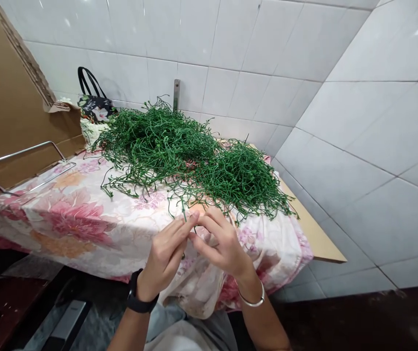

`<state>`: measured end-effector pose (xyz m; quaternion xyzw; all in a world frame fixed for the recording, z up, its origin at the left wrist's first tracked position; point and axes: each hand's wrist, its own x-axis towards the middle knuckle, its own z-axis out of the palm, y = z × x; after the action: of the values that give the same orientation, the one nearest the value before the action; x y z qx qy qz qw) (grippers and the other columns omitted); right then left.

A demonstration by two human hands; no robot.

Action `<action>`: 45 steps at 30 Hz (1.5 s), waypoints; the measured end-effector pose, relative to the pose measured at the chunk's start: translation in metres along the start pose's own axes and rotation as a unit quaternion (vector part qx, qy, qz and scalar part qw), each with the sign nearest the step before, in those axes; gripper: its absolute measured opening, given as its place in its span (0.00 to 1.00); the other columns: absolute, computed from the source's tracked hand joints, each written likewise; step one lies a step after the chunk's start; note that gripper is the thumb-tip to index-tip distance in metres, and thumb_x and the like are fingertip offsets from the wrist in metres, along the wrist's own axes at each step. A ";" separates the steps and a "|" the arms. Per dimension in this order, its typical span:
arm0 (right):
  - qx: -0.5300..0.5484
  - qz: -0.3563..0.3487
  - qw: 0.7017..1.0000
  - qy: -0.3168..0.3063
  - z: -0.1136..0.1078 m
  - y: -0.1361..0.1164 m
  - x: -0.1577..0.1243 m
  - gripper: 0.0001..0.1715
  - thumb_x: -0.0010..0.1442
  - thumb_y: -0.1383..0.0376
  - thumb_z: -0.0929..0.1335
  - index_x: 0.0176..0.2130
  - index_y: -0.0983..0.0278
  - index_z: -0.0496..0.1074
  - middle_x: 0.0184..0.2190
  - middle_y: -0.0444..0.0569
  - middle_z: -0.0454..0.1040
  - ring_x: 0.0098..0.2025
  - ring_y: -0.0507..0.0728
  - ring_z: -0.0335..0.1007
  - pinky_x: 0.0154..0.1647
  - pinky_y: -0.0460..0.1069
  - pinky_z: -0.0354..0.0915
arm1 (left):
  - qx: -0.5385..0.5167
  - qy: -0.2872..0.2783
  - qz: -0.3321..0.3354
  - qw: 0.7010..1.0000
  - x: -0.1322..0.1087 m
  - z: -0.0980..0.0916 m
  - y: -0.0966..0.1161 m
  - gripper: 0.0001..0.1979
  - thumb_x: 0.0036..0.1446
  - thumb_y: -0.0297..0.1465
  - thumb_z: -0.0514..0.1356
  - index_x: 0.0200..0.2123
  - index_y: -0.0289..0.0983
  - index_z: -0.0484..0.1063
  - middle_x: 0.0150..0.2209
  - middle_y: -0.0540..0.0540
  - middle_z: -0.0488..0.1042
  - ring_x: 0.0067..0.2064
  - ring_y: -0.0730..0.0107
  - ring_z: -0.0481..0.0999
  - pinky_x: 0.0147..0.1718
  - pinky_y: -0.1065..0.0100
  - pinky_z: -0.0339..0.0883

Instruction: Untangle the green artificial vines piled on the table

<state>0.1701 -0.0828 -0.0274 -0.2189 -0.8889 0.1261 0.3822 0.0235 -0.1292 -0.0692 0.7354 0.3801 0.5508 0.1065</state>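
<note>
The left hand (164, 251) and right hand (225, 243) pinch a thin, green, plastic-looking stem (183, 209), probably light and springy, best held mid-length; beyond, a tangled green heap (161, 141).

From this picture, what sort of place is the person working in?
Perhaps a room in a home or a small workshop; I cannot tell which. The walls are tiled white, a floral cloth lies under the heap of green stems, and a flowered bag stands beside the heap.

Left hand (167, 248) meets right hand (223, 243), both pinching
</note>
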 end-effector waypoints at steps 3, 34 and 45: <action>-0.031 -0.001 1.000 -0.004 -0.001 0.001 -0.004 0.02 0.56 0.70 0.62 0.32 0.64 0.64 0.29 0.47 0.61 0.35 0.52 0.57 0.36 0.49 0.60 | 0.020 -0.046 0.000 0.999 0.000 -0.004 0.006 0.24 0.58 0.21 0.47 0.57 0.39 0.54 0.49 0.42 0.66 0.49 0.68 0.66 0.47 0.66 0.62; -0.300 0.018 0.940 0.161 -0.062 0.030 0.003 0.04 0.56 0.69 0.62 0.30 0.62 0.63 0.25 0.48 0.61 0.30 0.54 0.57 0.32 0.51 0.56 | 0.407 -0.161 0.244 0.865 0.069 -0.034 0.001 0.06 0.57 0.25 0.47 0.29 0.35 0.61 0.25 0.48 0.61 0.28 0.69 0.60 0.25 0.68 0.54; -0.439 -0.024 0.898 0.003 -0.145 0.136 0.126 0.30 0.61 0.52 0.51 0.33 0.64 0.73 0.31 0.51 0.66 0.37 0.53 0.62 0.38 0.55 0.53 | 0.457 -0.207 0.317 0.805 0.199 -0.024 -0.051 0.11 0.58 0.25 0.44 0.37 0.32 0.65 0.34 0.41 0.68 0.37 0.65 0.65 0.31 0.66 0.57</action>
<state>0.2394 0.1048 0.0960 -0.3432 -0.8577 -0.2871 0.2532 0.0002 0.0339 0.0555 0.8752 0.3022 0.1509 -0.3464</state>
